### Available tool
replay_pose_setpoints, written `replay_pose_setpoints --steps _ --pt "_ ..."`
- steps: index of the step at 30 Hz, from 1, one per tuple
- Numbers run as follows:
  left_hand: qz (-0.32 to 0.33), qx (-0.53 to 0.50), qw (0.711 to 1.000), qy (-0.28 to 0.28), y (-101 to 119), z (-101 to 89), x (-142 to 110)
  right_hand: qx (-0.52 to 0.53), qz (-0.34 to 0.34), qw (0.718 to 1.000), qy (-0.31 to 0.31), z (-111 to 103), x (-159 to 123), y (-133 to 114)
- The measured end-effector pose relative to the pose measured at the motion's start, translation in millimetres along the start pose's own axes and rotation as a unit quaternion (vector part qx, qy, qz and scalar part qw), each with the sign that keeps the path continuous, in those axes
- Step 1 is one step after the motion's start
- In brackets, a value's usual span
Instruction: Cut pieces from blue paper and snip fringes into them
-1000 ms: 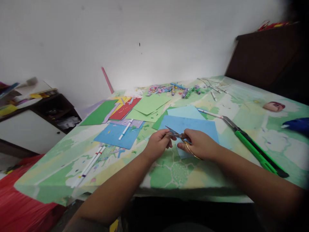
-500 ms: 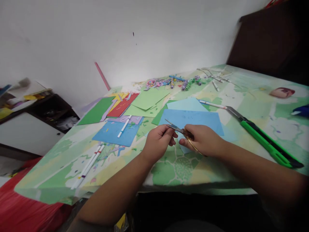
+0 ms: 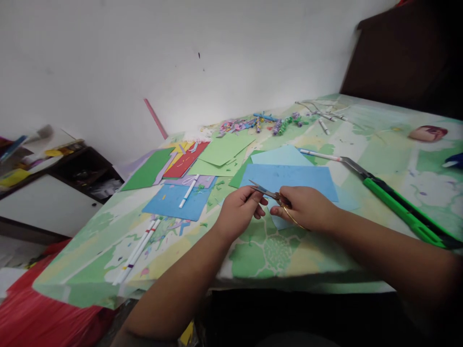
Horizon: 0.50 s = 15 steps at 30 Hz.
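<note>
1. The scissors are held up between the two hands, above the nearer part of the printed surface. The blades point left and slightly toward the far edge, and they overlap a blue sheet from where I stand.
2. The right hand has its fingers curled around the handle end, thumb at the near side; a gold-coloured loop shows below. I can't tell which fingers pass through it.
3. The left hand has thumb and forefinger pressed together right at the blades, the other fingers curled in beneath. Whether some small scrap is pinched there, I can't make out.
4. I'd judge the scissors light, stiff and hard to break, the smooth metal a little slippery. The handle loops look the safest hold; the blades and points are probably sharp, so the left fingertips sit close to the risky part.
5. The paper should be thin and easily creased, best taken by an edge or corner.
6. Toward the right edge of the surface lies a green-handled cutter; two white pens lie side by side by the near edge, toward its left corner.
</note>
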<state>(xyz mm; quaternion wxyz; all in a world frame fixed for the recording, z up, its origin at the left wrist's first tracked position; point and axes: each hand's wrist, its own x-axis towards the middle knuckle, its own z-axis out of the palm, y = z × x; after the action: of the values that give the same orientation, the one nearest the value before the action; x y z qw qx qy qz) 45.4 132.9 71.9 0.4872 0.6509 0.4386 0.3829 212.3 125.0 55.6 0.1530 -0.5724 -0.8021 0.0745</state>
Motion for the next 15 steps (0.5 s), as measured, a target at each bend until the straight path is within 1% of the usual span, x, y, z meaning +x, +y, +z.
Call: replay_pose_setpoints --steps 3,7,15 --pt "-0.020 -0.011 1.000 -0.006 -0.2 -0.3 1.7 -0.012 0.003 1.000 -0.002 0.4 1.1 1.3" --pt "-0.027 0.005 0.999 -0.017 0.9 -2.4 1.2 -0.014 0.010 1.000 -0.007 -1.3 1.2 1.0" --pt "-0.007 0.031 0.999 -0.025 0.8 -3.3 -0.9 0.002 0.012 1.000 -0.010 -3.9 1.4 0.1"
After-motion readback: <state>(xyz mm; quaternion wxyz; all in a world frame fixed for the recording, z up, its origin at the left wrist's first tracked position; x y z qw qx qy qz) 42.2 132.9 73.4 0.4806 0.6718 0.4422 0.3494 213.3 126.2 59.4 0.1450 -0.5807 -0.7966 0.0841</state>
